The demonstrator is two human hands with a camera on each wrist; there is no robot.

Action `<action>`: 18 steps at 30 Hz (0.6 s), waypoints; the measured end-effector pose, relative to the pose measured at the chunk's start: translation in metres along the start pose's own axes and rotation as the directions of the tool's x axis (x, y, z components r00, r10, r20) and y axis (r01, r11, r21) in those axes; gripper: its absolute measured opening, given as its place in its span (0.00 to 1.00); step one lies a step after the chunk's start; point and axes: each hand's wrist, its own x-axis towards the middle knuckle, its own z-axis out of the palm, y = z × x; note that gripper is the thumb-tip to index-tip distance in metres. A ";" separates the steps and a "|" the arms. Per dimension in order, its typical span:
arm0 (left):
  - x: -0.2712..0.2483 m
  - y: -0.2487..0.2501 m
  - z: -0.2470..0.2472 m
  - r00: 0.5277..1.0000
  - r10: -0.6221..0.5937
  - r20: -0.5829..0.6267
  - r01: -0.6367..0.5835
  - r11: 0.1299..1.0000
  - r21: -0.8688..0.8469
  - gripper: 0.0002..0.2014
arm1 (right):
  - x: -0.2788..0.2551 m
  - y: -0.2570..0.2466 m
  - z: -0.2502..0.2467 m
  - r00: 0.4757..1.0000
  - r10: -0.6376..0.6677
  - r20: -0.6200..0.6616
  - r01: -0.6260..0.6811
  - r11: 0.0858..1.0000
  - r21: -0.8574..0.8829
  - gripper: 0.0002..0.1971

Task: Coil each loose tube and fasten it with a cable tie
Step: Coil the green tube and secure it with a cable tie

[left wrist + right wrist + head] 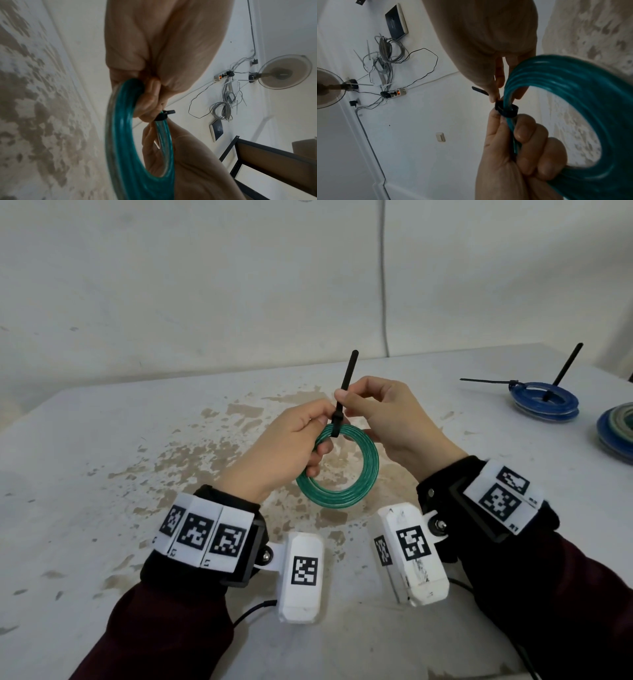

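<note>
Above the middle of the stained white counter, the left hand grips the coiled green tube at its top, where a black cable tie wraps it. The right hand pinches the tie's upright tail. Far right lie tied blue coils and another coil stack, well apart.

Green tube coil, black cable tie, blue coils, brown-mottled white table.

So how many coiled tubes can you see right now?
3: green coiled tube in the left hand; blue coiled tube far right; blue-green coil at the table's right edge, cropped; others possibly off-frame.
</note>
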 end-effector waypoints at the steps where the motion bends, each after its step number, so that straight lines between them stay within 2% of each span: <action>1: 0.000 0.000 0.000 1.000 -0.008 0.000 0.008 1.000 -0.007 0.15 | 0.000 0.001 0.000 1.000 0.002 0.002 -0.002 1.000 0.011 0.11; 8: -0.003 0.004 -0.003 0.998 -0.067 0.016 0.069 0.976 -0.208 0.16 | -0.005 -0.005 -0.002 0.996 -0.022 0.082 0.021 1.000 0.011 0.10; 13: -0.003 0.002 -0.002 1.000 -0.006 -0.011 0.005 0.994 -0.110 0.12 | -0.006 -0.005 0.000 0.997 -0.044 0.068 0.044 0.999 0.013 0.10; 18: -0.002 0.003 -0.003 0.999 0.003 -0.049 -0.004 1.000 -0.030 0.12 | 0.001 0.000 0.000 0.995 0.045 0.093 -0.051 0.997 0.063 0.14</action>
